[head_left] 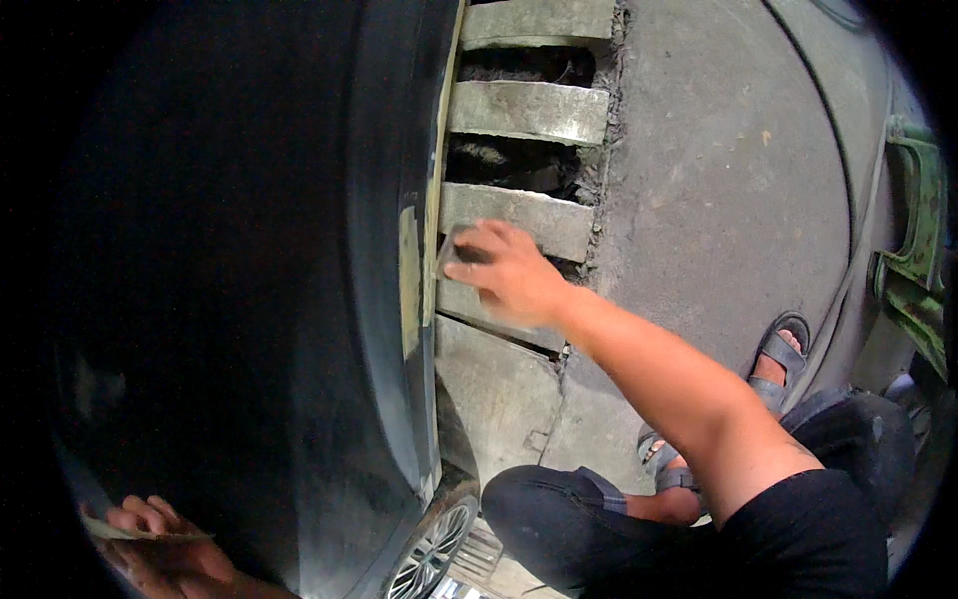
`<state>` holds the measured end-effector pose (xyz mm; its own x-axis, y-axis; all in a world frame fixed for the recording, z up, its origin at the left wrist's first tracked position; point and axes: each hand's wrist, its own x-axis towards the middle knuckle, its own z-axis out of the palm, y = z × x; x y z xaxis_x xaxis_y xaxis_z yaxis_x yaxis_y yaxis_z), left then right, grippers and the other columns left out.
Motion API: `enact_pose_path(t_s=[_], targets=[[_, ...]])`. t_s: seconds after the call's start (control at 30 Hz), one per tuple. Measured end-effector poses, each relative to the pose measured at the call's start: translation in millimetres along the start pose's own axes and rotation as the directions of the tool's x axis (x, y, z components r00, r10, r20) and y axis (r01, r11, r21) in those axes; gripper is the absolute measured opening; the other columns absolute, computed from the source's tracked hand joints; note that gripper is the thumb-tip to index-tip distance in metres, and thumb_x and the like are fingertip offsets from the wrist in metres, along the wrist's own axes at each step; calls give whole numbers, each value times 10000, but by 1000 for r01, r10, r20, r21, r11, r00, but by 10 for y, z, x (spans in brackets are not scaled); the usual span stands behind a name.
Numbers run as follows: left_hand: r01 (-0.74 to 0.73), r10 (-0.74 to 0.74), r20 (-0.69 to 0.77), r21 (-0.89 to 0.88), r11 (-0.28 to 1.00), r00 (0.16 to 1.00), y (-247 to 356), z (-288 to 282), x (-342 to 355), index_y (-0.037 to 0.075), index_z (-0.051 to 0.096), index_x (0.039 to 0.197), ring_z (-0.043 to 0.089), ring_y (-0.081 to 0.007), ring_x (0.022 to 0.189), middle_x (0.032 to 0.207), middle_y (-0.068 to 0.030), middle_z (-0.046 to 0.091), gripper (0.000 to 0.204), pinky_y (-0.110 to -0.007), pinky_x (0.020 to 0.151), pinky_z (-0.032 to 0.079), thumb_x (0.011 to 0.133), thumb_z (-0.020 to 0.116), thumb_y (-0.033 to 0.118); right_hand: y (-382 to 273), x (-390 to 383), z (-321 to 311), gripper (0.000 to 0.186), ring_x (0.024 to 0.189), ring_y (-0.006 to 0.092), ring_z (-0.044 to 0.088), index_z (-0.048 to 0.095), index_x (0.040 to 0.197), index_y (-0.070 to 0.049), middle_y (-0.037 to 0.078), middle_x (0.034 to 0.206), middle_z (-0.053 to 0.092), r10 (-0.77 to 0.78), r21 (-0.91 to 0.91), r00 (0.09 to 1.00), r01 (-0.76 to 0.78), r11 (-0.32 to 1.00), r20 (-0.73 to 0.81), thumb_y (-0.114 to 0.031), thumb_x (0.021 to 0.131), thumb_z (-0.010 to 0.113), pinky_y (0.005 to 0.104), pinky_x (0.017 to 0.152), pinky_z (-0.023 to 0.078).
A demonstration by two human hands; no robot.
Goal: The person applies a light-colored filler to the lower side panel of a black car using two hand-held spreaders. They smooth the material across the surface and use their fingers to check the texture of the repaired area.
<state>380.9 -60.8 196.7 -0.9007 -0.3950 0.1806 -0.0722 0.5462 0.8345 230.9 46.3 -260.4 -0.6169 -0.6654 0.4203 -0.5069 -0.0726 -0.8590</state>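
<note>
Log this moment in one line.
car: dark, tan patch | left hand: holding thin sheet | right hand: blurred, hold unclear, near tan patch

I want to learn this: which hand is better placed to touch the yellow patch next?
Probably the right hand: it is close beside the yellow patch. The left hand is farther off, at lower left, and seems to hold a pale sheet.

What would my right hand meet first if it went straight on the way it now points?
Your right hand points left, so it would probably first meet the yellowish edge of the dark car panel; depth and motion blur leave unclear whether the two touch.
</note>
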Motion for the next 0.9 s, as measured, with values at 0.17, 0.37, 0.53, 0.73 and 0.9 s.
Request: enact_pose_path(t_s=[0.17,0.37,0.53,0.73,0.9], targets=[[8,122,-553,227,974,824,-65,42,-126,-67,446,1209,464,-207,1066,1175,-162,481,343,-315,940,352,949,462,155,216,268,-177,517,1185,348,424,623,1134,-173,119,1266,475,13,1,985,-13,1000,-173,-4,645,620,451,971,370],[-27,37,-139,75,997,990,-26,138,-27,-66,440,1218,458,-194,981,1111,-140,482,345,-313,877,360,957,429,159,279,556,-360,505,1191,334,418,624,1124,-168,103,1240,486,6,-72,988,-18,997,-154,-20,641,616,448,965,371],[-105,139,-170,195,975,976,-82,333,-20,-59,442,1204,408,-187,946,1058,-116,456,365,-305,829,332,920,473,168,92,280,-185,537,1204,362,403,612,1135,-199,87,1228,490,-65,-43,997,63,997,-43,-10,632,617,487,971,364],[-24,73,-235,205,979,969,-85,55,-108,-61,430,1229,404,-214,963,1106,-130,453,474,-323,843,329,864,543,219,331,668,-467,468,1174,372,417,639,1094,-189,83,1223,506,9,-113,984,-29,993,-177,-79,640,644,483,944,372],[-140,205,-184,316,938,961,-114,-268,-295,-62,404,1292,462,-283,1067,1216,-186,463,631,-393,932,379,813,602,297,231,548,-340,519,1195,368,412,625,1121,-195,93,1238,502,-57,-132,994,44,990,-97,-15,634,614,470,958,373]])
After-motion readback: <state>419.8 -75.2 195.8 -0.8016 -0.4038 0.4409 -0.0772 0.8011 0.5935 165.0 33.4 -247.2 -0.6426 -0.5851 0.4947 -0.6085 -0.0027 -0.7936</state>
